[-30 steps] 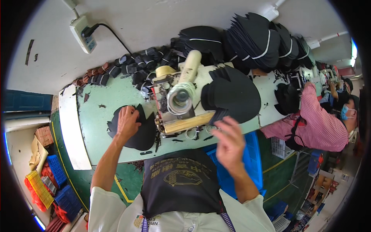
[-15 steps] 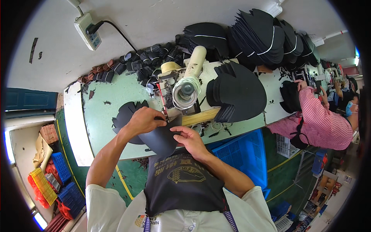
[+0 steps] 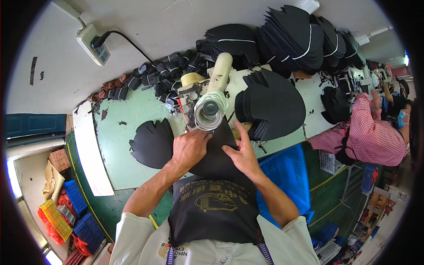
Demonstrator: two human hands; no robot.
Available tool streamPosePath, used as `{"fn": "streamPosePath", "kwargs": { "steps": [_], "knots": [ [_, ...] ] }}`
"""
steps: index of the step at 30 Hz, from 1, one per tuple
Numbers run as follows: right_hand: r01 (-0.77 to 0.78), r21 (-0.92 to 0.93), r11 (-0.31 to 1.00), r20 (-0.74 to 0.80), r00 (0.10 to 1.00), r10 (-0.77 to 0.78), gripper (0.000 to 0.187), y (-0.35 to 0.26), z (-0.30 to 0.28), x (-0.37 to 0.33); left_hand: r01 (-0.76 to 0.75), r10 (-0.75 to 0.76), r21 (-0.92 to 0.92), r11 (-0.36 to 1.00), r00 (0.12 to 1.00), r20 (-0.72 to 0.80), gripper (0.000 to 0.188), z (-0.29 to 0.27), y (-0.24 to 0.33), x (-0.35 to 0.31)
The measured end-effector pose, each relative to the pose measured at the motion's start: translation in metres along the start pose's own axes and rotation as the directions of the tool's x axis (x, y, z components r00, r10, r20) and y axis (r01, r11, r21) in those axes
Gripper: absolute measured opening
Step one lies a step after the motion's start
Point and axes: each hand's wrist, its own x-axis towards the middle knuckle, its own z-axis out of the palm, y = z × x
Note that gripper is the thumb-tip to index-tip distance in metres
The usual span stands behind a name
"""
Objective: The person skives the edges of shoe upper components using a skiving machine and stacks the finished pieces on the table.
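Note:
Below the machine's white cylindrical head (image 3: pixel 212 108) lies a black leaf-shaped sheet piece (image 3: pixel 214 154), its far end running beneath the head. On its left side my left hand (image 3: pixel 191 148) is closed, fingers bent over the edge close to the machine; the fingertips are partly hidden. My right hand (image 3: pixel 242 155) rests against the piece's right edge, thumb on top and forefinger stretched apart. Left of my left hand, similar black pieces (image 3: pixel 152 143) with notched ends lie fanned on the pale green table (image 3: pixel 119 161). A larger pile of notched black pieces (image 3: pixel 276 104) sits right of the machine.
Tied stacks of black pieces (image 3: pixel 291 39) and small black bundles (image 3: pixel 168 66) line the wall. A blue crate (image 3: pixel 289 176) stands below the table edge at right. Farther right sits a person in a pink checked top (image 3: pixel 375 132). A power strip (image 3: pixel 92 44) hangs upper left.
The black piece has moved away from me and right, under the machine head. Both hands shifted right with it; my right hand's forefinger now stretches forward. The left pile is uncovered.

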Motion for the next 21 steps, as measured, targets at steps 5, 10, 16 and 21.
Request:
{"fn": "streamPosePath", "kwargs": {
  "steps": [5, 10, 16, 21],
  "knots": [
    [-0.165, 0.063, 0.984, 0.249, 0.958, 0.144, 0.049, -0.01, -0.018, 0.003, 0.111, 0.003, -0.434, 0.894, 0.967, 0.253, 0.03, -0.031, -0.001, 0.006],
    [-0.174, 0.001, 0.985, 0.153, 0.973, 0.172, 0.025, -0.034, -0.017, -0.01, 0.436, -0.123, -0.386, 0.813, 0.777, 0.617, 0.034, -0.043, -0.043, -0.024],
    [0.436, -0.365, 0.823, 0.329, 0.887, -0.324, 0.027, -0.042, -0.041, -0.006, 0.586, -0.216, -0.585, 0.561, 0.785, 0.58, 0.019, -0.024, -0.052, -0.029],
    [0.532, -0.59, 0.607, 0.378, 0.846, -0.375, 0.029, -0.051, -0.036, -0.001, 0.592, -0.405, -0.598, 0.541, 0.806, 0.432, 0.018, -0.011, -0.034, -0.007]
  ]
}}
